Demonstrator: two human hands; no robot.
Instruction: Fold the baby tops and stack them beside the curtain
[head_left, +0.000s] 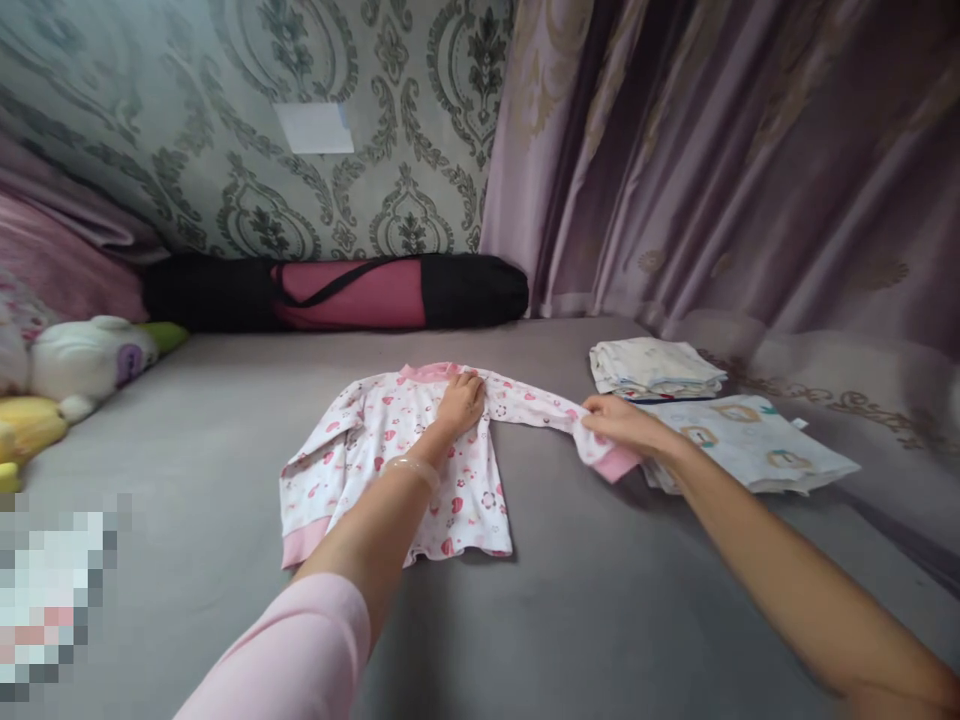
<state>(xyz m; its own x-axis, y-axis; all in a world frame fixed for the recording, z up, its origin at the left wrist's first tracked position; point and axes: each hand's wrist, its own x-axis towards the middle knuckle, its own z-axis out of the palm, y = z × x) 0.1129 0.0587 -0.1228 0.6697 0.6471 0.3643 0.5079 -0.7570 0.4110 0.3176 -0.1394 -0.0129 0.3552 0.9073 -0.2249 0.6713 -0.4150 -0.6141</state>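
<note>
A child's long-sleeved shirt (390, 430), white with pink and red prints and pink collar and cuffs, lies spread on the grey bed sheet. My left hand (461, 402) presses on its right shoulder with the fingers bent down onto the cloth; the fingertips are partly hidden. My right hand (626, 425) pinches the right sleeve near its pink cuff (616, 463) and holds it stretched out sideways, slightly raised. The other sleeve (319, 455) angles down at the left. Just beyond my right hand lies a folded white cloth (757, 445) with animal prints.
A folded pile of white cloth (656, 368) lies behind the printed one. Along the wall rests a long black-and-pink bag (345, 293). Plush toys (90, 365) sit at the left, near a blurred pale item (52, 600). Purple curtains (675, 150) hang at the right.
</note>
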